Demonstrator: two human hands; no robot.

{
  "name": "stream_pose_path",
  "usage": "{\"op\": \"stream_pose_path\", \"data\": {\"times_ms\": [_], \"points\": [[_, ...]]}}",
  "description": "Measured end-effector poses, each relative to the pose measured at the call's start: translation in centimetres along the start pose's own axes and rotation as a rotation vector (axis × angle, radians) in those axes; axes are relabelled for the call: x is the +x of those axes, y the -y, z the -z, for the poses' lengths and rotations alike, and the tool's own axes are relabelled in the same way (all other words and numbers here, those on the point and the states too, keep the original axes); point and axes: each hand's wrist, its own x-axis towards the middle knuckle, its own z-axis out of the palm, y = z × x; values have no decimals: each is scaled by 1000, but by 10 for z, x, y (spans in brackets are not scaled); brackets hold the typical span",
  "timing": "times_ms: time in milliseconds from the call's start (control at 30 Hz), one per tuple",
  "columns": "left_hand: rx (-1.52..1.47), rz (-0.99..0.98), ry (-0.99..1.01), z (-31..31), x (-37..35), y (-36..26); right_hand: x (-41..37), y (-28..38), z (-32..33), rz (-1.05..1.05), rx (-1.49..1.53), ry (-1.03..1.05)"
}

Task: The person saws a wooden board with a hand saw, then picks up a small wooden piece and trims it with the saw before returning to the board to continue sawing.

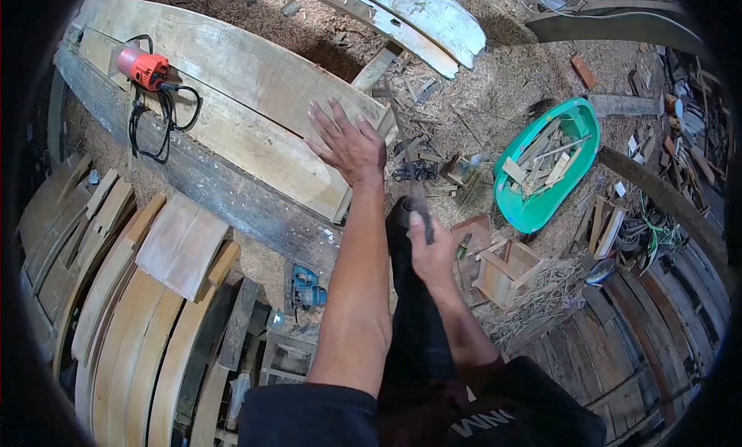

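Note:
My left hand lies flat with fingers spread on the end of a long, pale, curved wooden board, close to the gap between it and the board beside it. My right hand is closed around the dark handle of a long, narrow hand tool, just off the boards' right end. The tool's upper part is smeared and runs up beside the board end; I cannot tell its exact kind. A red power tool with a coiled black cord rests on the boards' far left.
Wood offcuts fill a green plastic tub at right. A blue power tool sits below the weathered plank. Curved timber pieces are stacked at lower left. Shavings and scraps cover the floor, with a small wooden box near my right hand.

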Motion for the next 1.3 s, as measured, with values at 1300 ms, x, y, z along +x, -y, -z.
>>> {"op": "stream_pose_path", "data": {"times_ms": [1300], "points": [[-85, -29, -113, -2, -1, -2, 54, -42, 52, 260, 93, 348]]}}
